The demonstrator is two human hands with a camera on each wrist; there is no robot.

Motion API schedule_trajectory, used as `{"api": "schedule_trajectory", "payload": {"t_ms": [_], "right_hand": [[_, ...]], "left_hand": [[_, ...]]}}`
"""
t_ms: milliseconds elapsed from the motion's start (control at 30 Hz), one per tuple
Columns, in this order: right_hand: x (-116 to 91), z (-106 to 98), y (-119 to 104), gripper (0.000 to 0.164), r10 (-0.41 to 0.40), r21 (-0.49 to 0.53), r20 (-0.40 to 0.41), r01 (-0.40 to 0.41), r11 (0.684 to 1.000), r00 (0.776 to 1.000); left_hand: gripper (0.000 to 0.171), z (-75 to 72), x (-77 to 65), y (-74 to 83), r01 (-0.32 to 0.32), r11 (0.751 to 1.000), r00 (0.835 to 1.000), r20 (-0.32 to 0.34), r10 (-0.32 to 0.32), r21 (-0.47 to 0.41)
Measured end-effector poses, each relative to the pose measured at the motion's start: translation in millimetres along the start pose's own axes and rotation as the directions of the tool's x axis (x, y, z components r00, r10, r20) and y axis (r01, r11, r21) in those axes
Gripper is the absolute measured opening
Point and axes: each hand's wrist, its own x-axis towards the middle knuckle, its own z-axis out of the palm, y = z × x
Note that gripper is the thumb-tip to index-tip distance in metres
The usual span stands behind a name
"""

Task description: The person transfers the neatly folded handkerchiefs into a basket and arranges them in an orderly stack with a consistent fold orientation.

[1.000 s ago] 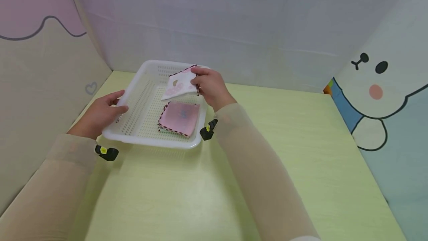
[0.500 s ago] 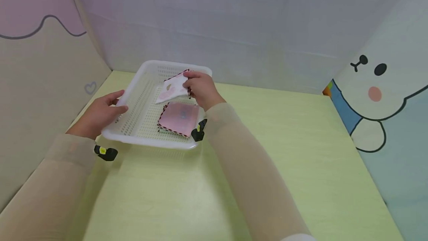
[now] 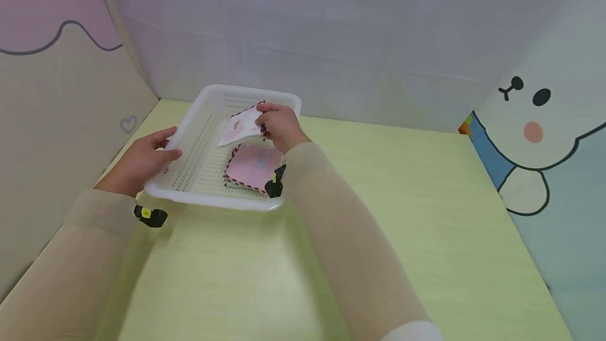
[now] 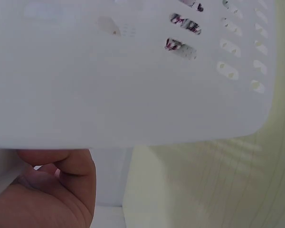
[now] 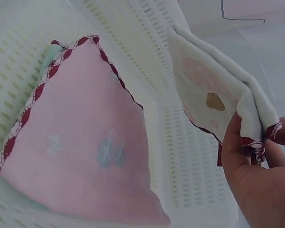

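A white plastic basket [image 3: 203,193] with slotted walls stands at the table's back left. My left hand [image 3: 144,161] grips its left rim, thumb on top and fingers outside; the left wrist view shows that hand [image 4: 57,190] below the rim. My right hand [image 3: 282,126] pinches a folded white cloth [image 3: 241,125] by its right edge, over the back of the basket. In the right wrist view this cloth [image 5: 209,90] has pink and gold patches and a dark red stitched edge. A folded pink cloth [image 3: 253,164] with similar stitching lies in the basket's front right, over something pale green.
The basket rests on a pale yellow-green table [image 3: 402,199]. A grey-white fabric wall [image 3: 331,41] rises behind it. Printed panels stand at both sides, the right one with a cartoon face [image 3: 535,114].
My right hand has carried the white cloth left and slightly down, further over the basket. The left hand and basket have stayed in place.
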Motion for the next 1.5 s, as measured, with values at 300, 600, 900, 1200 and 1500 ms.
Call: {"api": "schedule_trajectory", "payload": {"t_ms": [300,600,900,1200,1500], "right_hand": [[3.4,7.1,12.3,0.041,0.042,-0.006,0.003,-0.042,0.999,0.999],[5.6,3.3,18.9,0.040,0.090,-0.037,0.001,-0.090,0.995,0.996],[3.5,3.7,13.5,0.043,0.102,-0.010,0.027,-0.102,0.995,0.994],[-4.5,0.1,-0.8,0.048,0.092,0.003,0.041,-0.092,0.996,0.995],[-18.9,-14.4,-16.6,0.049,0.094,-0.082,0.061,-0.089,0.993,0.994]], "left_hand": [[0.077,0.5,0.4,-0.7,0.006,1.000,1.000,0.012,-0.006,0.007],[0.078,2.5,4.0,-3.9,-0.007,1.000,1.000,0.019,0.006,0.016],[0.077,3.4,4.9,-2.5,-0.015,1.000,1.000,0.021,0.014,0.017],[0.077,1.3,5.8,-3.7,-0.005,1.000,1.000,0.014,0.005,0.019],[0.078,0.6,2.2,0.6,0.001,1.000,1.000,0.003,-0.002,0.028]]}}
